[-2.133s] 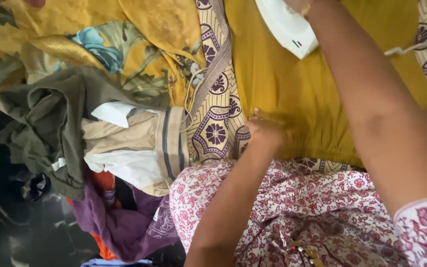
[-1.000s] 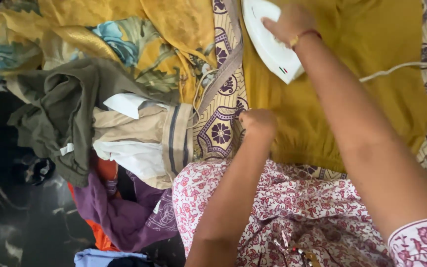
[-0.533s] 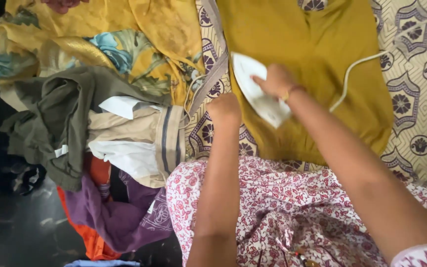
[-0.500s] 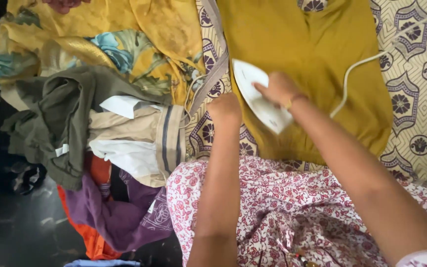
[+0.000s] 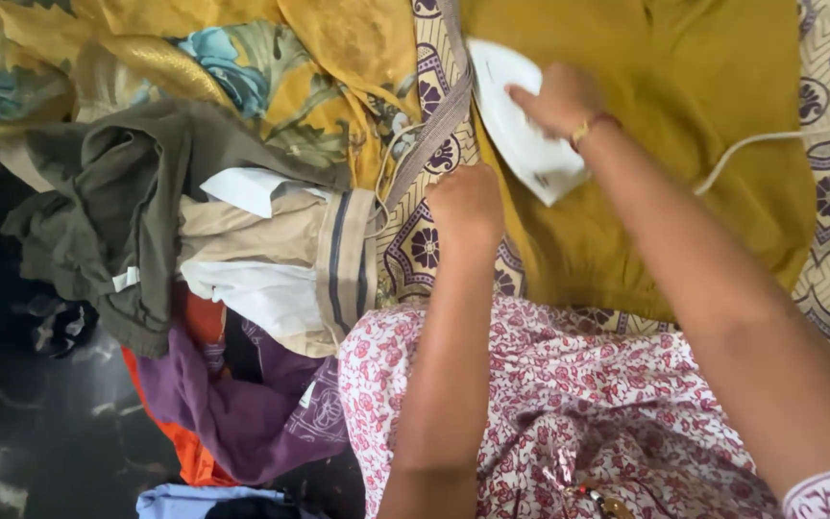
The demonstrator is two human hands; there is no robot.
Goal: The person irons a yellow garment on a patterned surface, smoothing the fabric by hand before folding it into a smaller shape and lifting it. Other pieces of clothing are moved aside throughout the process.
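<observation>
- The right hand sits in the upper middle of the frame, fingers curled down over the top of a white iron, holding it closed-fisted by what must be the handle; the handle itself is hidden under the hand.
- The iron lies flat on a mustard-yellow garment, which is spread across the upper right of the frame over a cream cloth with purple flower motifs.
- The iron's long axis runs on a diagonal, from the upper left near the garment's left edge down to the lower right. Which end is the nose I cannot tell from here.
- A white cord trails off from the wrist side toward the right edge of the frame.
- The left hand is balled up, knuckles to the camera, pressing at the garment's left edge just below the iron. It is near the iron but not touching it. Whether it pinches fabric inside the fist I cannot tell.
- The left hand is thus the nearer one to the garment's near-left border, while most of the unpressed-looking yellow cloth lies to the right of the iron and below it.
- At the left of the frame a heap of other clothes is piled: olive, beige with a striped band, white, purple, orange, and a yellow floral cloth above.
- Pink floral fabric fills the bottom of the frame.
</observation>
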